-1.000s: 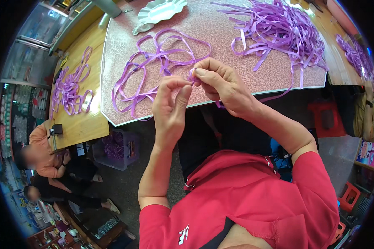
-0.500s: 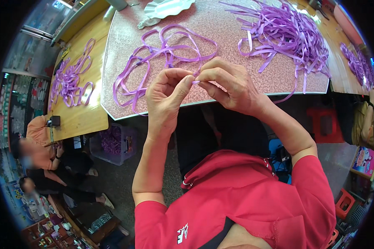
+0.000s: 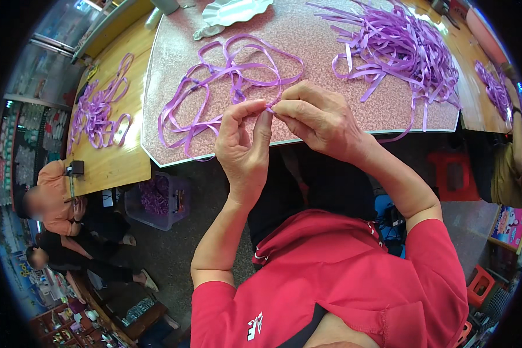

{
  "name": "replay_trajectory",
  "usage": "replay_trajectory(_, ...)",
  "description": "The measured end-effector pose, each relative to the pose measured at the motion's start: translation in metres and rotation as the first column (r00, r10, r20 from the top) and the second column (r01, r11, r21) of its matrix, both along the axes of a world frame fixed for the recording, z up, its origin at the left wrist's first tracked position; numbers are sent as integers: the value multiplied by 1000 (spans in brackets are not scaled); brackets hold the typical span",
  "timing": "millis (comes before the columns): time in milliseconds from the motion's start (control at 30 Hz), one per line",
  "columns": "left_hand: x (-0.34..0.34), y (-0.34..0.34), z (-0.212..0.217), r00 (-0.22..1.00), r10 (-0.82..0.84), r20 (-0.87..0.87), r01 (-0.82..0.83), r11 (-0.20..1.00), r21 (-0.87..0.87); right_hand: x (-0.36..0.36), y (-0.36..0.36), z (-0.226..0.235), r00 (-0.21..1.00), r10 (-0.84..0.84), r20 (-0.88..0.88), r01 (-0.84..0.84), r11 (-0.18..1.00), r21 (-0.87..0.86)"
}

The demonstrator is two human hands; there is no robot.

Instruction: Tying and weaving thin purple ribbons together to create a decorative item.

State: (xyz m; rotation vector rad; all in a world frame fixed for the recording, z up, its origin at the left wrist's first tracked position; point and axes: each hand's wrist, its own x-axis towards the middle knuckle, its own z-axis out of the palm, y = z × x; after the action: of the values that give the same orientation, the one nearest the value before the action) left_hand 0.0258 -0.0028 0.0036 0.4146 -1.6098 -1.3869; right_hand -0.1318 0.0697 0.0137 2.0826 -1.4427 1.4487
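Observation:
Just above the near edge of the pink speckled tabletop (image 3: 307, 122), my two hands meet fingertip to fingertip over a purple ribbon. My left hand (image 3: 245, 142) is closed, pinching the ribbon between thumb and forefinger. From the other side my right hand (image 3: 322, 119) grips the same spot, its thumb and forefinger pressed together. Only a short bit of ribbon shows between the fingertips, and whether it is knotted I cannot tell. Loops of purple ribbon (image 3: 197, 80) run from my fingers across the table to the left, with small darker purple spots along them.
A large heap of purple ribbons (image 3: 397, 49) lies at the right. More ribbon (image 3: 95, 116) lies on the wooden table (image 3: 122, 151) at left. At the back is a white scalloped dish (image 3: 235, 11). A clear bin (image 3: 177, 203) and red stool (image 3: 455, 177) stand below. People sit at both sides.
My left hand has shifted right and its wrist has turned, with the thumb now more upright. My right hand stays nearly in place. The person at far right has moved an arm toward the ribbons there.

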Motion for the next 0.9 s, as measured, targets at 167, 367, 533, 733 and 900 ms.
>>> replay_trajectory(167, -8, 1, -4, 999, 17, -38, -16, 1000, 10, 1, 1, -1, 986, -8, 166, 0, 999, 49)
replay_trajectory(367, -12, -3, -5, 993, -69, -96, 67, 998, -17, 5, 6, 10, 910, -27, 415, -70, 974, 216)
replay_trajectory(533, -10, -5, -4, 993, -68, -96, 64, 997, -43, 6, 9, 11, 705, -49, 707, -294, 888, 355)
replay_trajectory(733, -13, -22, -1, 984, 167, -57, -165, 746, -645, 4, 10, 18, 218, -160, 963, -607, 750, 262)
replay_trajectory(900, -12, -29, 2, 973, 222, -56, -167, 521, -837, -1, 10, 14, 107, -187, 977, -663, 718, 210)
